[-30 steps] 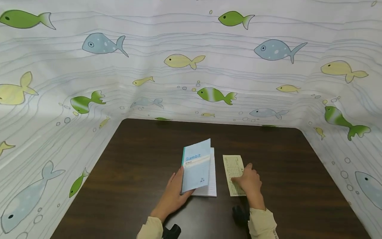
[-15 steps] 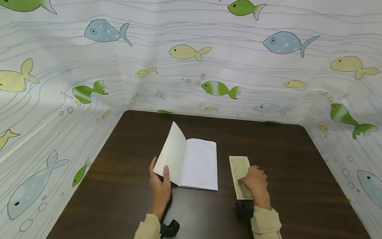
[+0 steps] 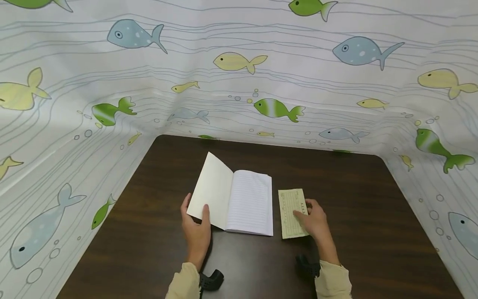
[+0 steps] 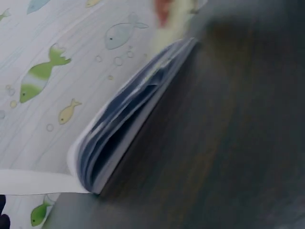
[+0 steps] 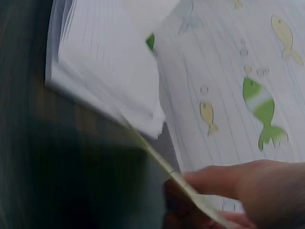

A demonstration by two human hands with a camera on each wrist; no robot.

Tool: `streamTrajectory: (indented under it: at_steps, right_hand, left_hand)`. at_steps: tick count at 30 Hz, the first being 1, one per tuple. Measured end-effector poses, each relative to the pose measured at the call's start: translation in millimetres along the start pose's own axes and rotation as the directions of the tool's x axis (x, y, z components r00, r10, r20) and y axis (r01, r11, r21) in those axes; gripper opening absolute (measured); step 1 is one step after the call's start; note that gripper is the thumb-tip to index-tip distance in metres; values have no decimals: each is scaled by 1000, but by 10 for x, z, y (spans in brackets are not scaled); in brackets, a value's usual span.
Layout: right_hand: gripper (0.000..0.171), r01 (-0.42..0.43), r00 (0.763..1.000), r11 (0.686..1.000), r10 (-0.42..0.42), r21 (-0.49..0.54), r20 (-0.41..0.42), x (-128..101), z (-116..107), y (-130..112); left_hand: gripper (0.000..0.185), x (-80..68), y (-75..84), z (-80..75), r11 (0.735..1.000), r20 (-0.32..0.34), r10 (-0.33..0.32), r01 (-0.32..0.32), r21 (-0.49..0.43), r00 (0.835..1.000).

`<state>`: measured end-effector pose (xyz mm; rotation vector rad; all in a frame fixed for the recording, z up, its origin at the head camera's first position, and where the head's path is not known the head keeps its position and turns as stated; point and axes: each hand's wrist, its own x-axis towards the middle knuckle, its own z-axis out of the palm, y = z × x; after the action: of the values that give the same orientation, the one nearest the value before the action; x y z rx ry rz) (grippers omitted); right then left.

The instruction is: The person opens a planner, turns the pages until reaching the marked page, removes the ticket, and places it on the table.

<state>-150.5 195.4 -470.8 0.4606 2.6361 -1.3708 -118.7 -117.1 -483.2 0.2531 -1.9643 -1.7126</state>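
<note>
White fish-print cloth hung on three sides of dark brown wooden table; green, blue and yellow fish across it.

Open notebook lying near middle of table, slightly toward near edge; lined right-hand page flat and facing up. Front cover raised at a slant on left side, blank inner face showing. Notebook edge and fanned pages confirmed in left wrist view, image blurred there.

Left hand at lower left corner of cover: thumb lying over inner face, fingers curled behind, cover pinched between them and held off table.

Yellowish printed paper slip just beside notebook on its right, long side running from near edge toward far edge; narrow strip of bare table between the two. Right hand on right half of slip, thumb and fingertips bent and closed on its right edge. Right wrist view shows slip edge-on, pinched between thumb above and fingers below, that edge lifted off table; rest of slip flat in head view. Print on slip too small to read.

Beige sleeves at both wrists, black wrist-mounted devices beneath them near table's near edge.
</note>
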Motion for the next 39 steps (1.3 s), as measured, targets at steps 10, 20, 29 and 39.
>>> streamTrajectory:
  at_steps: [10,20,29,39]
  right_hand:
    - [57,254,966,951,-239,179,-100,53,653,-628]
    - [68,260,959,961,-246,97,-140,31,871,-611]
    - [80,237,968,964,-224,117,-115,107,892,-547]
    - [62,121,987,991,-115,53,-115,263,467,-133]
  left_hand:
    - [51,-49,-120,68,996,43,89,-88,-26,995]
    - [78,133,-449,57,813,-59,476,-413,411,878]
    - [53,137,-472,39,764,550,417,-607,220,724]
    - [91,76,-536,-3,832,679,195,-486,268,708]
